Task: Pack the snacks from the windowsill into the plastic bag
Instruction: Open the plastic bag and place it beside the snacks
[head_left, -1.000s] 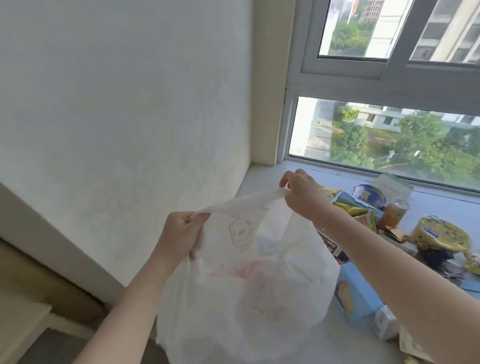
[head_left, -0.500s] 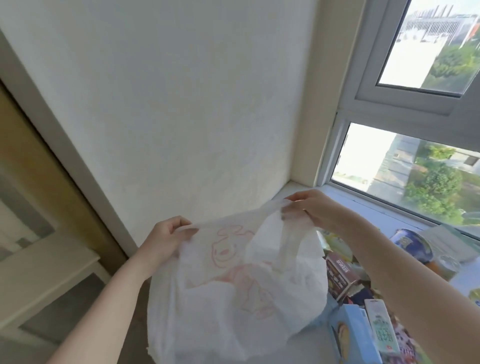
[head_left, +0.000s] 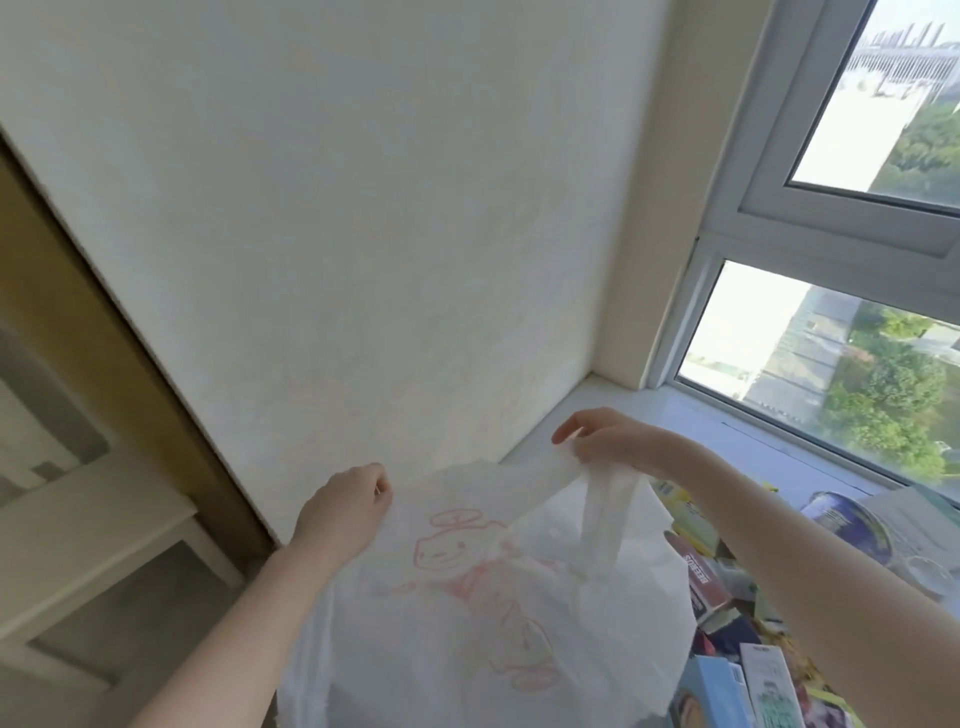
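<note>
A white plastic bag (head_left: 467, 613) with a red cartoon print hangs in front of me over the left end of the windowsill (head_left: 649, 415). My left hand (head_left: 343, 512) pinches its near top edge. My right hand (head_left: 602, 436) grips the far edge and a handle loop, holding it higher. The snacks lie in a heap on the sill at the lower right: a dark blue round tin (head_left: 847, 525), a brown-red box (head_left: 698, 577), a light blue box (head_left: 711, 693), a white-green carton (head_left: 771, 686) and yellow packets (head_left: 685, 512). The bag hides part of the heap.
A white wall (head_left: 337, 234) stands close on the left and ends in the sill's corner. The window (head_left: 831, 364) runs along the back of the sill. A wooden door frame (head_left: 93, 312) and pale furniture (head_left: 78, 545) are at the far left.
The view has turned left and up. Both hands have spread the bag's top wider, with my right hand lifting its edge and handle.
</note>
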